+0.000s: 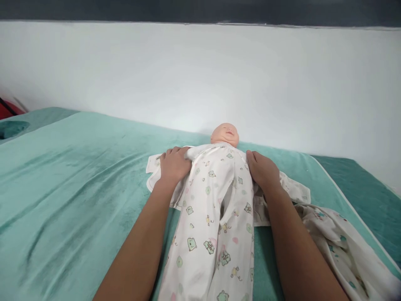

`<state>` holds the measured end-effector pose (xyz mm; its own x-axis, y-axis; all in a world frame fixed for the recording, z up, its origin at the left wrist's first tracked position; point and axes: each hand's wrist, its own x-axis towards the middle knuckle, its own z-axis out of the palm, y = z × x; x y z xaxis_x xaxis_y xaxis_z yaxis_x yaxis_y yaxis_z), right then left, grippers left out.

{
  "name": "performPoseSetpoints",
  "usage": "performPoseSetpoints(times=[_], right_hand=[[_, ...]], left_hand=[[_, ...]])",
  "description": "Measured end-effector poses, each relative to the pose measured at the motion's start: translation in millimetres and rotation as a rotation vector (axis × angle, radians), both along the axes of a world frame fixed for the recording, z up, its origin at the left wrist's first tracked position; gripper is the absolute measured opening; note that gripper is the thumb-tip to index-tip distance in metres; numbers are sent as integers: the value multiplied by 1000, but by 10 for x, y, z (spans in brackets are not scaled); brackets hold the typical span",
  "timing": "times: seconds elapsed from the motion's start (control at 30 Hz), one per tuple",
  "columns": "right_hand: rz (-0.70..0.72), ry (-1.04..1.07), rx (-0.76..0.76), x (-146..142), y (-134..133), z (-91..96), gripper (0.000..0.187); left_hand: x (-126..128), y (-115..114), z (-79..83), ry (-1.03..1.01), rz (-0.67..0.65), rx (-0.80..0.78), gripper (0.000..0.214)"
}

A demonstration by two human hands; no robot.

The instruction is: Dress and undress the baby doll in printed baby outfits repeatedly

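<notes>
A baby doll (pixel 224 134) lies face up, its head toward the wall. White baby pants (pixel 206 217) printed with green bears cover its body from the neck down, their legs stretching toward me. My left hand (pixel 176 164) is closed on the left edge of the waistband, fingers curled over the cloth. On the opposite edge my right hand (pixel 263 169) is closed, thumb at the top of the fabric. Beneath the pants a baby shirt (pixel 153 173) is spread, its sleeves sticking out on both sides. The doll's arms and legs are hidden.
A crumpled white cloth with green print (pixel 338 246) lies at the right, beside my forearm. The bed is covered by a light green sheet (pixel 78 179), wrinkled on the left. A white wall (pixel 156 75) rises behind the doll. Something red (pixel 9 109) shows at the far left.
</notes>
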<state>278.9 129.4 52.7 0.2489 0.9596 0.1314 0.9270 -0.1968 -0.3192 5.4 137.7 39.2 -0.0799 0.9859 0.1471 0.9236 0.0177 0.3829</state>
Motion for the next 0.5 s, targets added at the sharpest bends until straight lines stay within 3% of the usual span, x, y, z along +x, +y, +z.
performPoseSetpoints(times=[0.07, 0.17, 0.23, 0.3, 0.37, 0.43, 0.5], right_hand=[[11, 68, 23, 58, -4, -13, 49], [80, 311, 190, 33, -74, 49, 40], [156, 440, 303, -111, -138, 163, 35], [282, 448, 324, -363, -172, 322, 32], [466, 337, 249, -691, -139, 485, 32], [655, 116, 51, -1040, -36, 608, 34], [736, -160, -147, -1349, 113, 665, 32]], left_hand=[[-18, -12, -23, 26, -14, -7, 55], [-39, -16, -52, 52, -16, -1, 58], [-42, -11, -57, 52, -14, 1, 58], [-40, -5, -51, 44, -13, -5, 57], [-36, -1, -42, 42, -13, -5, 56], [-34, -2, -36, 42, -13, -3, 57], [-34, -4, -36, 39, -12, -4, 58]])
